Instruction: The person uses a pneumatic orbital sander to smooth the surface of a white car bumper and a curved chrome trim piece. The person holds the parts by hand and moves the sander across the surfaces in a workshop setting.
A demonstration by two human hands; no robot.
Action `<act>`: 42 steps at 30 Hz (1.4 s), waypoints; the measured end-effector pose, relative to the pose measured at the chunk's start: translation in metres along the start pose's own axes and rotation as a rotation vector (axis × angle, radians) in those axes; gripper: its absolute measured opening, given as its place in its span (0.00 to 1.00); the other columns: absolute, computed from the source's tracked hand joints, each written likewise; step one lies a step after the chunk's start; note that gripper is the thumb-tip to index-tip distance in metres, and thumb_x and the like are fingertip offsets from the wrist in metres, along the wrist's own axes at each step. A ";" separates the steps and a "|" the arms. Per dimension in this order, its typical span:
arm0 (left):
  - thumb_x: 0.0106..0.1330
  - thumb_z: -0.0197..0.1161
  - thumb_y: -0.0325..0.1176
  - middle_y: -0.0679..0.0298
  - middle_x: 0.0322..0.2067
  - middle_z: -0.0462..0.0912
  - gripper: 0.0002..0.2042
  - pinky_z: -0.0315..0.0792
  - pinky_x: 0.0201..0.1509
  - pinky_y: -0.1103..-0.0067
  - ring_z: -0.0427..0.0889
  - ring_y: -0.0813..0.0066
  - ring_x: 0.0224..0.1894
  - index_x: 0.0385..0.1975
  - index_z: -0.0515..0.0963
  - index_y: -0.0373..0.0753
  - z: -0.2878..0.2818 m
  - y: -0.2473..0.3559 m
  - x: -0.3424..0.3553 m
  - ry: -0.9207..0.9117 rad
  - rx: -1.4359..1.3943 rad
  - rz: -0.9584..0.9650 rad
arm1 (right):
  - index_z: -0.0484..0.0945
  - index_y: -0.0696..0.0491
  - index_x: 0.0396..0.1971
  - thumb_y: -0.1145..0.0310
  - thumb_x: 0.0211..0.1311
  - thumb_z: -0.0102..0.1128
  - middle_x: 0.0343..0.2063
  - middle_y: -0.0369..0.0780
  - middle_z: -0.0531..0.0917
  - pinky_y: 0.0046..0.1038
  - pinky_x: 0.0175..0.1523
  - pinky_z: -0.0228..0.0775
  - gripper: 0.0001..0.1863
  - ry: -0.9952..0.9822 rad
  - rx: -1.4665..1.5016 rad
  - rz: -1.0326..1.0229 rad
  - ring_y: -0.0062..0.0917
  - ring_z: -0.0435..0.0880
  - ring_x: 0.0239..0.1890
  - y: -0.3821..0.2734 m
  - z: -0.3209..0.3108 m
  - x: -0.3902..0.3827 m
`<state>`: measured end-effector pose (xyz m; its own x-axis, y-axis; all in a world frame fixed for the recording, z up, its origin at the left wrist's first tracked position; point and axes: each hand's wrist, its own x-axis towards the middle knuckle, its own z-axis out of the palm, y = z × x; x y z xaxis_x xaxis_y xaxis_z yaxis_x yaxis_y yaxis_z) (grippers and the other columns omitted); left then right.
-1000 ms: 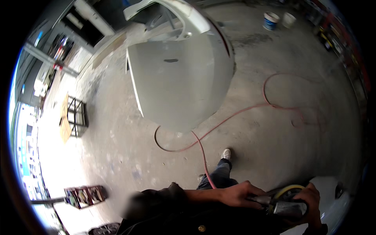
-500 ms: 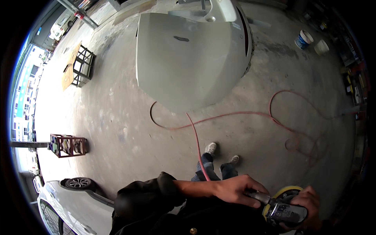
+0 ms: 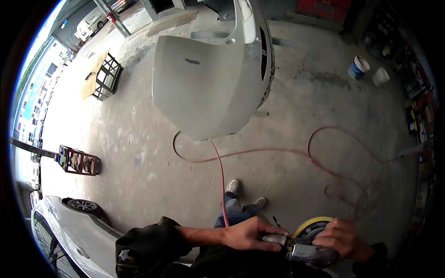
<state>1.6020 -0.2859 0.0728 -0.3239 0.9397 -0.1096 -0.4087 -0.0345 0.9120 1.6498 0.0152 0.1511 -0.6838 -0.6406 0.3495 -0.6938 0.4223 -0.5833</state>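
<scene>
In front of my body, low in the picture, I hold an air sander (image 3: 311,254) with a round, yellow-edged pad (image 3: 303,229). My left hand (image 3: 250,235) is closed around the metal fitting at the sander's inlet end. A thin dark piece (image 3: 276,221) sticks up beside those fingers; I cannot make out what it is. My right hand (image 3: 337,238) is wrapped over the sander's head and the pad's near side. A red air hose (image 3: 220,172) runs up from the floor and passes behind my left forearm, where its end is hidden.
Ahead stands a grey-white car body panel (image 3: 204,92) with a dark mark (image 3: 192,61) on it. The hose loops over the floor to the right. Around are two buckets (image 3: 359,68), a wooden-topped stand (image 3: 96,76), a red-framed cart (image 3: 79,161) and a white car (image 3: 76,236).
The view has shifted, so the panel sits lower and further left. My hands and the sander appear further left, and more of the pad's yellow rim shows. Both hands keep their hold.
</scene>
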 end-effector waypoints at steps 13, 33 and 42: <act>0.72 0.64 0.41 0.64 0.37 0.87 0.21 0.72 0.48 0.75 0.77 0.81 0.42 0.55 0.81 0.29 0.013 -0.034 0.055 0.057 0.066 -0.087 | 0.82 0.59 0.40 0.57 0.53 0.77 0.34 0.47 0.83 0.46 0.39 0.74 0.23 0.119 0.037 -0.050 0.45 0.83 0.35 0.041 0.010 -0.069; 0.59 0.68 0.36 0.46 0.39 0.87 0.15 0.78 0.48 0.59 0.86 0.45 0.42 0.46 0.86 0.41 -0.087 -0.276 -0.355 1.754 0.531 -0.274 | 0.86 0.54 0.48 0.52 0.59 0.74 0.40 0.44 0.88 0.40 0.47 0.76 0.25 0.028 -0.108 1.107 0.35 0.85 0.40 0.129 0.223 -0.120; 0.65 0.63 0.35 0.43 0.32 0.82 0.08 0.74 0.36 0.54 0.79 0.34 0.38 0.31 0.81 0.37 -0.044 -0.245 -0.704 2.324 0.778 -0.547 | 0.83 0.49 0.54 0.48 0.60 0.75 0.45 0.47 0.87 0.43 0.57 0.72 0.28 -0.132 0.120 1.632 0.30 0.82 0.48 0.034 0.394 0.013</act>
<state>1.8927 -0.9537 -0.0907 -0.5239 -0.8364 0.1614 -0.6673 0.5207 0.5325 1.7066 -0.2318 -0.1533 -0.6032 0.3562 -0.7136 0.7238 0.6203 -0.3023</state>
